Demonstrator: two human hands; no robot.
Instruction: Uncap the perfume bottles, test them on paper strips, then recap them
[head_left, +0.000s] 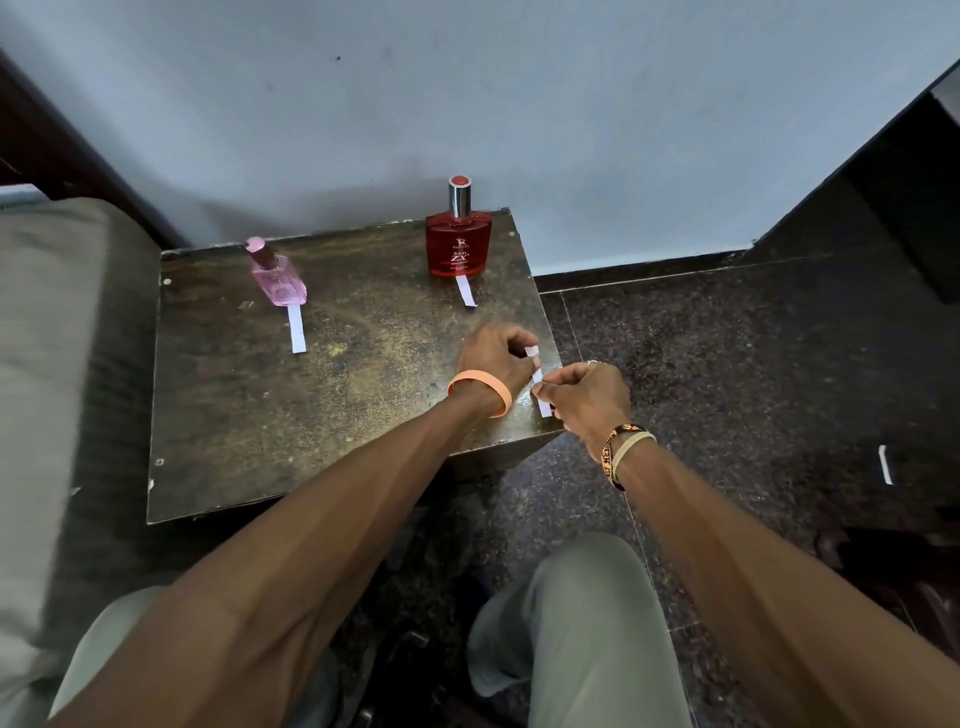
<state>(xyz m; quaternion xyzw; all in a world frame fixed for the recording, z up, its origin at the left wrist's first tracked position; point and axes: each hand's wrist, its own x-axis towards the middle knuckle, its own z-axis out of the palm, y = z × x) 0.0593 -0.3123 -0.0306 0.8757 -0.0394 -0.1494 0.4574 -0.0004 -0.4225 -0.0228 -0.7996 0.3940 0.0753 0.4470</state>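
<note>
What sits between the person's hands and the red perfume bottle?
Nothing upright. Only a flat paper strip lies on the table before the red bottle; the left hand and right hand both pinch a second strip.

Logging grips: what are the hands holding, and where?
Both pinch one paper strip: the left hand at its far end, the right hand near its middle.

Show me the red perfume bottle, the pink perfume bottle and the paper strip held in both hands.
red perfume bottle (458, 247): head view, red glass body.
pink perfume bottle (280, 285): head view, pink glass body.
held paper strip (538, 375): head view, its bare middle.
</note>
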